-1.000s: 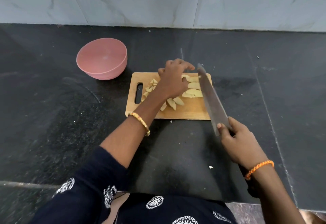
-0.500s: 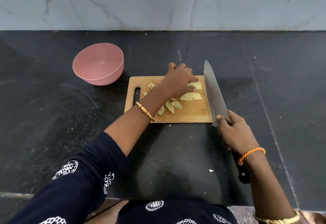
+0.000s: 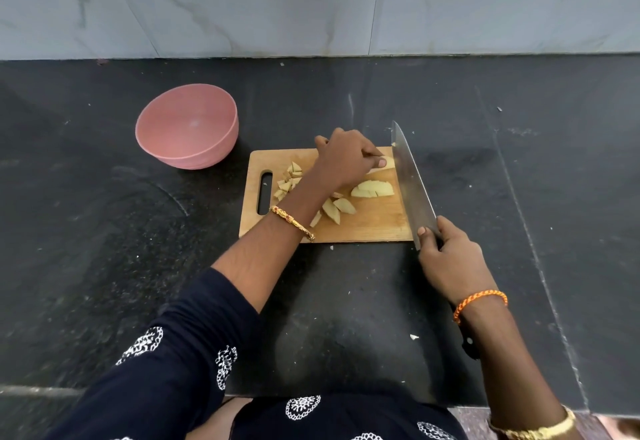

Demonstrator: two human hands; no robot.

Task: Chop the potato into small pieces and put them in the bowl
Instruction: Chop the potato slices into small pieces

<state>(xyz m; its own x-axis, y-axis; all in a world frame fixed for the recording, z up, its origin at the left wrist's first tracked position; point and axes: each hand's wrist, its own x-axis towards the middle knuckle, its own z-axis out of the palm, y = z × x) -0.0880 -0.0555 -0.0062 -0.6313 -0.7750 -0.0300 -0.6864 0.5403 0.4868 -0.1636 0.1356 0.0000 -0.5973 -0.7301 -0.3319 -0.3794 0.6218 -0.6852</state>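
A wooden cutting board (image 3: 374,228) lies on the black counter. Potato slices (image 3: 373,189) and smaller chunks (image 3: 289,180) are spread over it. My left hand (image 3: 346,159) pinches a potato slice (image 3: 388,163) at the board's far right. My right hand (image 3: 450,259) grips the handle of a large knife (image 3: 412,180). The blade lies along the board's right edge, right beside the held slice. An empty pink bowl (image 3: 187,126) stands to the left of the board.
The black stone counter (image 3: 104,231) stretches wide on both sides, with a marble wall (image 3: 311,3) behind. Small potato scraps (image 3: 414,337) lie on the counter near the front edge.
My left hand has gathered the far slices and now pinches one against the blade. The knife has come down from a raised tilt to the board's right edge.
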